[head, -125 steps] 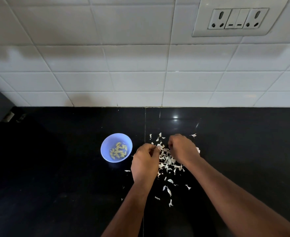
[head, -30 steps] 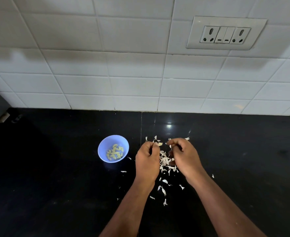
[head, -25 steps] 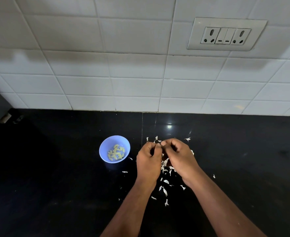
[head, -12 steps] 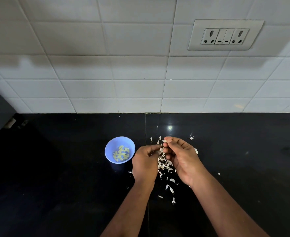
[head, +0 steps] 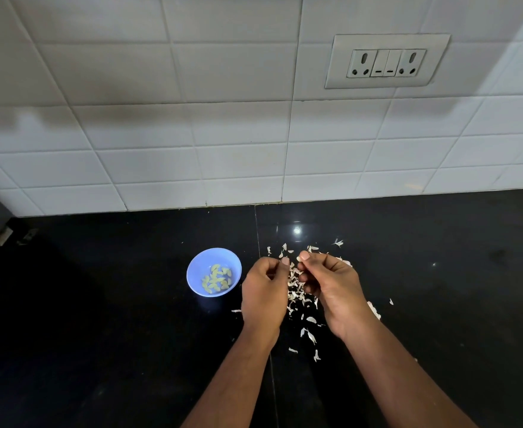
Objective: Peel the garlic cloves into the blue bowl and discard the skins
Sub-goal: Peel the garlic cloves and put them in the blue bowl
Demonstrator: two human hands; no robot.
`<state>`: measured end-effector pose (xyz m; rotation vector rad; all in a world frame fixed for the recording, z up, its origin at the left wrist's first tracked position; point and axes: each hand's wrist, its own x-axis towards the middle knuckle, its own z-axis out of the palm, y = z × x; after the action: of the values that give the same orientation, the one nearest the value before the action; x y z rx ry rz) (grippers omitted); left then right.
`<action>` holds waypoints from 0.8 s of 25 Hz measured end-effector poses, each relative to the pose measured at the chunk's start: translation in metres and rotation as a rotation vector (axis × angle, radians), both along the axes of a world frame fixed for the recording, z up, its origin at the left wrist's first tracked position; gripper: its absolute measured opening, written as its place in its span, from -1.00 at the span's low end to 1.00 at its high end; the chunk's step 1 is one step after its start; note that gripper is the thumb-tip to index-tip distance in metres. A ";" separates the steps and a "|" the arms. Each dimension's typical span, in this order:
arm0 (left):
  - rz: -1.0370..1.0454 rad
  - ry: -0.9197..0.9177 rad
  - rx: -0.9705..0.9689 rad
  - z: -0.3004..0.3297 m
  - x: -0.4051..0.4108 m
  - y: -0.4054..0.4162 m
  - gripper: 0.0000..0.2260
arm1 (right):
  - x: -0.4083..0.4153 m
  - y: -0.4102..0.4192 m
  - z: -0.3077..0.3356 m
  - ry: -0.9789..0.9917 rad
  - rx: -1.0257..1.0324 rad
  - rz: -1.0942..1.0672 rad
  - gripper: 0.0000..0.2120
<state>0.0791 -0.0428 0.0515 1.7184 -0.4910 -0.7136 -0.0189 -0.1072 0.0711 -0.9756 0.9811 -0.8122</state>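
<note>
Blue bowl (head: 214, 271): lower centre of frame on black desk (head: 99, 304), holding peeled garlic cloves (head: 217, 279). Garlic skins (head: 297, 288): scattered right of bowl, beneath both hands. Left hand (head: 264, 291): fingers curled, contents hidden. Right hand (head: 331, 288): grip pinching a small pale piece (head: 299, 258).

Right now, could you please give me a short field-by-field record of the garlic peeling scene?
surface: black countertop
bowl: blue bowl, left of both hands, holding peeled cloves
skins: white skins scattered on the counter under and around the hands
left hand: left hand, fingers curled, held item not discernible
right hand: right hand, fingertips pinching a small pale piece
wall: white tiles with a socket panel
</note>
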 end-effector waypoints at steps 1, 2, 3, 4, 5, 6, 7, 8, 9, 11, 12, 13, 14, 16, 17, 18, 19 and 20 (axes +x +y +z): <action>-0.017 0.050 -0.060 0.003 -0.001 -0.001 -0.78 | 0.000 0.001 0.001 0.002 -0.005 -0.004 -0.92; -0.045 0.094 -0.103 0.005 -0.003 -0.002 -0.80 | -0.001 0.002 0.002 0.004 -0.014 -0.008 -0.92; -0.066 0.129 -0.128 0.008 -0.005 -0.002 -0.82 | -0.001 0.002 0.003 0.012 -0.024 -0.011 -0.90; -0.071 0.155 -0.149 0.010 -0.006 -0.003 -0.83 | 0.000 0.002 0.003 0.023 -0.037 -0.011 -0.86; -0.064 0.177 -0.163 0.011 -0.007 -0.003 -0.83 | 0.000 0.003 0.003 0.034 -0.050 -0.009 -0.82; -0.056 0.203 -0.175 0.011 -0.007 -0.004 -0.82 | 0.001 0.003 0.003 0.039 -0.057 -0.004 -0.78; -0.055 0.237 -0.184 0.011 -0.007 -0.005 -0.81 | 0.001 0.004 0.002 0.037 -0.056 -0.001 -0.77; -0.058 0.278 -0.194 0.011 -0.008 -0.005 -0.81 | 0.001 0.004 0.002 0.024 -0.044 0.001 -0.77; -0.057 0.323 -0.203 0.012 -0.009 -0.005 -0.82 | 0.000 0.005 0.003 0.002 -0.017 0.004 -0.78; -0.042 0.394 -0.227 0.013 -0.011 -0.003 -0.85 | 0.001 0.006 0.002 -0.071 0.086 0.019 -0.78; -0.036 0.410 -0.234 0.014 -0.012 -0.003 -0.86 | 0.001 0.006 0.002 -0.106 0.152 0.031 -0.76; -0.033 0.418 -0.232 0.015 -0.013 -0.003 -0.87 | 0.001 0.007 0.001 -0.136 0.217 0.041 -0.75; -0.032 0.422 -0.225 0.015 -0.014 -0.003 -0.87 | 0.001 0.007 -0.001 -0.156 0.271 0.047 -0.74; -0.030 0.421 -0.201 0.015 -0.014 -0.003 -0.86 | 0.000 0.007 -0.003 -0.152 0.294 0.056 -0.72; -0.026 0.419 -0.190 0.014 -0.014 -0.003 -0.85 | 0.000 0.007 -0.003 -0.133 0.269 0.061 -0.71; -0.022 0.422 -0.187 0.013 -0.013 -0.003 -0.84 | 0.000 0.007 -0.002 -0.115 0.237 0.060 -0.71; -0.021 0.437 -0.195 0.011 -0.012 -0.003 -0.84 | 0.001 0.007 -0.001 -0.099 0.199 0.053 -0.72; -0.023 0.460 -0.210 0.010 -0.011 -0.003 -0.86 | 0.000 0.006 0.001 -0.079 0.157 0.042 -0.74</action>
<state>0.0677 -0.0454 0.0615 1.3014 -0.2527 -1.0040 -0.0186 -0.1010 0.0717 -0.8210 0.9381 -0.7223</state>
